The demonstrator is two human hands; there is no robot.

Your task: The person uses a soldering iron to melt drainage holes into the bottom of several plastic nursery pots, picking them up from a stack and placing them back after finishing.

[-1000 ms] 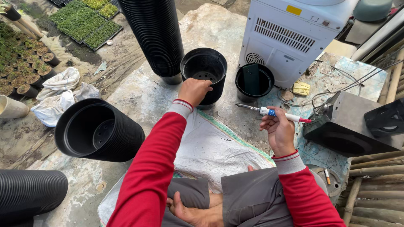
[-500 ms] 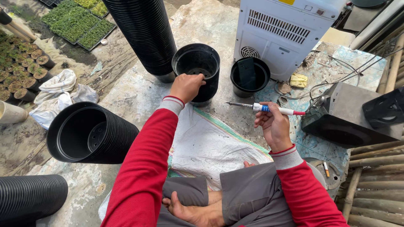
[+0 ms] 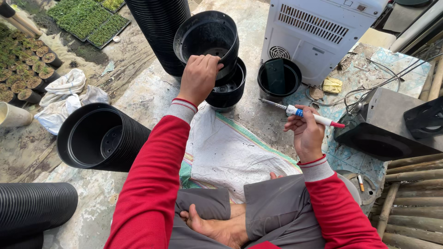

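Concrete floor [image 3: 138, 87] carries a white sack [image 3: 230, 152] before the seated person. Left hand [image 3: 199, 78] is clamped on the rim of a black pot [image 3: 207, 39], tilted and raised above a second pot [image 3: 228, 90]. Right hand [image 3: 307, 133] grips a slim soldering tool [image 3: 300, 112], well apart from the pot.

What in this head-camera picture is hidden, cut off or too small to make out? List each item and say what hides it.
- Left hand's fingertips: hidden behind the rim of the lifted pot.
- Lower pot: mostly covered by the lifted pot.
- Tool grip: right hand's fingers wrap it.
- Pot stack: cut off by the top edge.
- Tool tip: too small to tell its shape.
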